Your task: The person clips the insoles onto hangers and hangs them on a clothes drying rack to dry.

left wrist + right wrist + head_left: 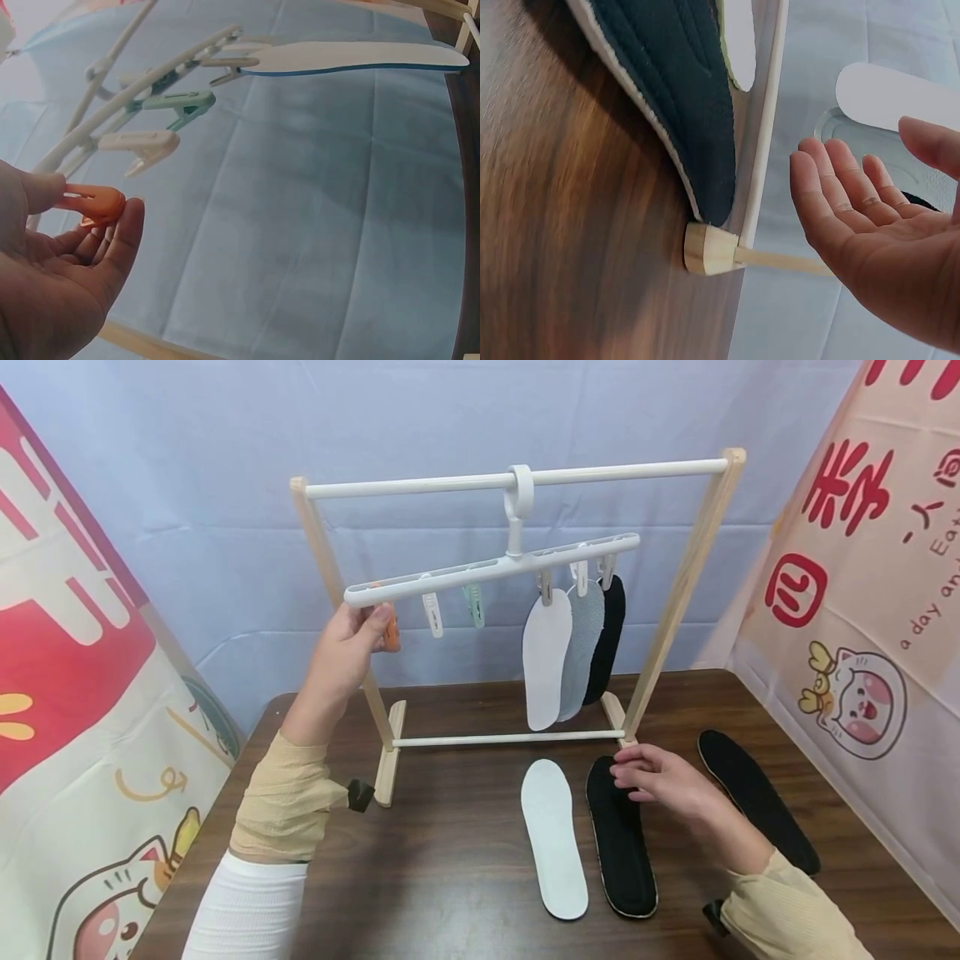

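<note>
At ten o'clock over the counter, the person's left grip is pinching an orange peg at the dipping end of a white hanger, while the right grip is hovering with loose fingers, holding nothing, by the far end of a black insole. That insole is lying flat towards seven o'clock from the right grip, clearly the nearer of the two, its long axis running between half past eleven and half past five; the orange peg is sitting towards ten o'clock from it, well apart. Just beside it at nine o'clock, a white insole is lying almost parallel, and a second black insole is resting beyond the right wrist, at three. Pegs, not containers, are doing the carrying: towards eleven from the right grip, a hanging white insole, a grey insole and a hanging black insole are dangling, while a white peg and a green peg are bearing nothing.
</note>
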Tool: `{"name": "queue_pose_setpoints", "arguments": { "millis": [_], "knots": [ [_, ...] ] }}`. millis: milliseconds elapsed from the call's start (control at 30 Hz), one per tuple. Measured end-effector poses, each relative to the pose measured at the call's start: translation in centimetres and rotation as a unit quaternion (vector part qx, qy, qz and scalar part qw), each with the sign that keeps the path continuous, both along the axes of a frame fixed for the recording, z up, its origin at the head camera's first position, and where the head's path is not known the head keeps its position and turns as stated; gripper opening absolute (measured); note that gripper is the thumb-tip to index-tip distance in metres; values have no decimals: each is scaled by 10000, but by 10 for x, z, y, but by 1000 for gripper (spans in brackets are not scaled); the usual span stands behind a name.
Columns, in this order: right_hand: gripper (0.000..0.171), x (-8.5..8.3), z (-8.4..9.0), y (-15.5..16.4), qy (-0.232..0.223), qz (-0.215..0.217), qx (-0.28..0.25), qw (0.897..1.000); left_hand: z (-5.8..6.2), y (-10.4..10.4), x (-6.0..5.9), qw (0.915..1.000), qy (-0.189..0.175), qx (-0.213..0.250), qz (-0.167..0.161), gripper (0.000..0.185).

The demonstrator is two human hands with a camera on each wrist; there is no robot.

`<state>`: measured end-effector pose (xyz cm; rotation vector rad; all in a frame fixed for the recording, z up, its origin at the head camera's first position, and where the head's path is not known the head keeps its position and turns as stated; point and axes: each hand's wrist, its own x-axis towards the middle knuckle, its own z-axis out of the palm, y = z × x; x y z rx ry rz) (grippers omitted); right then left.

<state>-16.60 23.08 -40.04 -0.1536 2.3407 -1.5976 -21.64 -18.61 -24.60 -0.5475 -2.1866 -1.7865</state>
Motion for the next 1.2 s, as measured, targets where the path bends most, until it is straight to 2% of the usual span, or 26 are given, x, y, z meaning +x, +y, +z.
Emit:
{"name": "queue_pose_setpoints", "arguments": {
  "millis": [367, 767, 1200],
  "knots": [
    [56, 5, 0, 20, 18, 69, 154, 9999, -2, -1, -2, 9999, 115, 83, -92, 10],
    [56, 11, 3, 47, 7, 16, 511, 9987, -1, -3, -4, 9998, 151, 110, -51, 22],
    [58, 18, -2, 69, -206, -170, 968, 9949, -1, -3, -4, 9998, 155, 81, -5, 22]
  ]
}}
